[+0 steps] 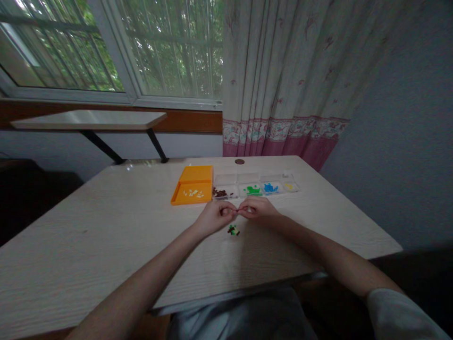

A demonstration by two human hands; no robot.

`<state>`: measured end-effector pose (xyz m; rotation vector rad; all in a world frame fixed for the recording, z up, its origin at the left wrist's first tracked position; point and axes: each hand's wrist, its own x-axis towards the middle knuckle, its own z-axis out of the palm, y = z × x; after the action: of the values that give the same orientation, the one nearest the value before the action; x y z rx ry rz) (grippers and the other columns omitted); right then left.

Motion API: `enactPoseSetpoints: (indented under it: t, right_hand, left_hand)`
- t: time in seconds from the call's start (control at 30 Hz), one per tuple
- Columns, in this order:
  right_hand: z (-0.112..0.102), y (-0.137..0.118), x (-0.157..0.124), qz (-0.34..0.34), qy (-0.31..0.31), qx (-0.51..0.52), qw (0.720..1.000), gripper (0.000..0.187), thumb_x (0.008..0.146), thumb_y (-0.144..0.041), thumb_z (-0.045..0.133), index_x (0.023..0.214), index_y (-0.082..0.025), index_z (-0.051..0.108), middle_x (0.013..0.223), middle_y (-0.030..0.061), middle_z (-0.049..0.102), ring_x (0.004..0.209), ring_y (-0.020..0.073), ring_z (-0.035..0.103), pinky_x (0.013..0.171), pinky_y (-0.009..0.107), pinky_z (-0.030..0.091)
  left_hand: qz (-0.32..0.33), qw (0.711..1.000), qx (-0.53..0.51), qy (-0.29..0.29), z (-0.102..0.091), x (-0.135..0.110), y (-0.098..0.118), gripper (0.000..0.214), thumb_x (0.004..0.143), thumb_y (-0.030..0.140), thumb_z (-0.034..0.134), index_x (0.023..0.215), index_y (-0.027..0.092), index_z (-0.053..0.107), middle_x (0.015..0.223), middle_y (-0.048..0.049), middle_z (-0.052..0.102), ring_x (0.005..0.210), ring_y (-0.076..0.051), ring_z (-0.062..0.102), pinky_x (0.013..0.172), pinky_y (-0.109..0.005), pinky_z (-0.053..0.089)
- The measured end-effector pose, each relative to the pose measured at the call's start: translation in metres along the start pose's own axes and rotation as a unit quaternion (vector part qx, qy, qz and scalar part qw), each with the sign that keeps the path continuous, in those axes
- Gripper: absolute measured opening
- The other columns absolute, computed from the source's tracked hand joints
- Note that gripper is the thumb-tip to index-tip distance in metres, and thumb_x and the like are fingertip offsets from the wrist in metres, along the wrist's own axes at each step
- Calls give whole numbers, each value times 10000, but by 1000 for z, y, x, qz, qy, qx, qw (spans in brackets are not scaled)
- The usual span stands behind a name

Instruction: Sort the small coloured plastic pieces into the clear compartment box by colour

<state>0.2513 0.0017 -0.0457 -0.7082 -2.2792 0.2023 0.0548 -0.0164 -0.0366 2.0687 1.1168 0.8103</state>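
Note:
My left hand [216,216] and my right hand [259,208] meet fingertip to fingertip over the table, both pinched closed. A tiny dark piece shows between the fingertips, too small to name. Just below them on the tabletop lies a small cluster of green, dark brown and pale yellow pieces [233,230]. Beyond my hands stands a clear compartment tray [249,178]. Its compartments hold dark brown pieces [221,193], green pieces [253,190], blue pieces [271,188] and a few yellow pieces [289,186]. Left of it, an open orange case [196,174] holds scattered whitish pieces [193,193].
The pale wooden table [106,226] reaches to the wall under the window. A dark round disc [239,161] lies near its far edge. At the back left a raised shelf [92,120] stands on black legs. A curtain [279,94] hangs behind the table.

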Motion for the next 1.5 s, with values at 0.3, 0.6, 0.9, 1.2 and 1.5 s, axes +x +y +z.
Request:
enactPoseSetpoints:
  t: [0.3,0.6,0.9,1.2,1.5]
  right_hand:
    - [-1,-5,2,19,16,11,1000,149,763,-307,561,757,-169,618,655,9,594,567,77,507,534,179,375]
    - [-3,-11,-1,45,-180,65,981,179,724,-342,604,736,-163,600,675,-7,579,585,70,499,561,174,374]
    - [-6,-16,0,17,-236,61,970,203,728,-363,597,774,-166,619,720,9,587,623,82,517,571,180,380]
    - [-10,-13,2,0,-275,79,958,162,749,-301,569,806,-165,635,753,16,593,639,76,530,605,174,403]
    - [-11,-9,0,5,-294,109,950,155,727,-227,573,846,-154,641,768,20,600,639,73,531,612,171,417]
  left_hand:
    - [81,988,118,59,1,-3,-3,189,760,288,528,785,160,666,469,49,449,445,-55,383,438,-148,278]
    - [142,953,195,182,-23,-5,-3,217,817,288,478,891,163,639,714,-29,664,596,-99,575,564,-175,418]
    - [158,924,224,267,-31,-7,-1,213,826,285,478,871,156,642,652,-16,656,534,-87,566,533,-169,410]
    - [185,913,235,278,-32,-7,0,202,826,280,479,866,165,640,664,-14,665,533,-86,574,541,-169,412]
    - [110,932,242,248,-31,0,-13,242,832,328,457,887,178,639,655,-5,658,533,-91,569,537,-176,404]
